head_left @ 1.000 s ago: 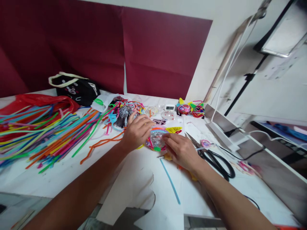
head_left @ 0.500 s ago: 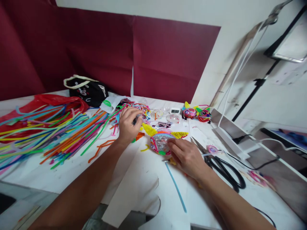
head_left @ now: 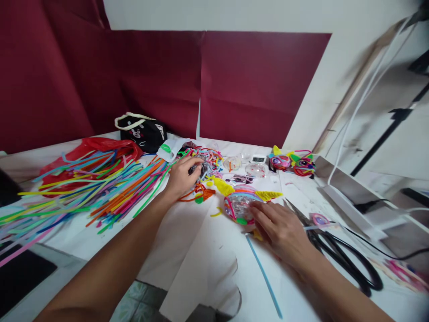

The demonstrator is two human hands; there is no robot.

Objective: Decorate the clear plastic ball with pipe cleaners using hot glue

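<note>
My right hand (head_left: 281, 228) has its bent fingers on the right side of a clear plastic ball (head_left: 241, 205) filled with shiny shreds. Pink, blue and orange pipe cleaner edges the ball, and two yellow pointed ears (head_left: 270, 196) stick up from it; a green piece is at its bottom. My left hand (head_left: 184, 176) is over a heap of small colourful pipe cleaner bits (head_left: 211, 157) and silvery tinsel. Thumb and fingers are curved and apart, with something dark showing between them. Under the left hand lies an orange pipe cleaner piece (head_left: 205, 193) with green.
Long pipe cleaners (head_left: 110, 188) spread across the left, partly on a red bag (head_left: 110, 147). A black pouch (head_left: 144, 132) stands behind. Large scissors (head_left: 335, 250) lie right of my right hand. A blue pipe cleaner (head_left: 264, 277) lies in front. Two finished-looking colourful balls (head_left: 291, 162) sit at the back right.
The view has shifted, so the table things appear farther right. My left hand has moved slightly deeper into the heap of bits; my right hand stays on the plastic ball.
</note>
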